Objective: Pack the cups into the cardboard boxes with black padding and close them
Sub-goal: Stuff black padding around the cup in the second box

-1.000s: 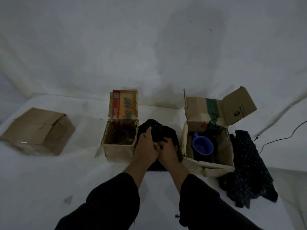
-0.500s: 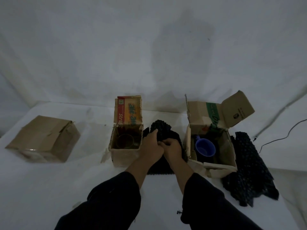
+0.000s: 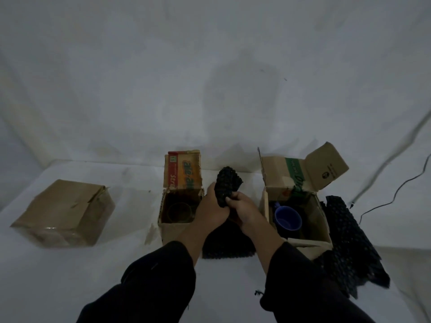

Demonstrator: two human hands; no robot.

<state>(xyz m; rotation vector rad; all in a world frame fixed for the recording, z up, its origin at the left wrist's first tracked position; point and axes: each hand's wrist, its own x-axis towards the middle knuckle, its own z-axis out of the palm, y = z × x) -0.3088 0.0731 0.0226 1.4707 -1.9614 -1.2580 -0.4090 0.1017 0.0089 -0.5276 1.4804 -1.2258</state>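
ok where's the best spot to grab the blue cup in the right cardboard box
Come from straight above and pinch the rim of the blue cup. It stands mouth up inside the open cardboard box with green print, whose walls block every side. What looks like its handle points to the far left corner, likely too cramped to reach.
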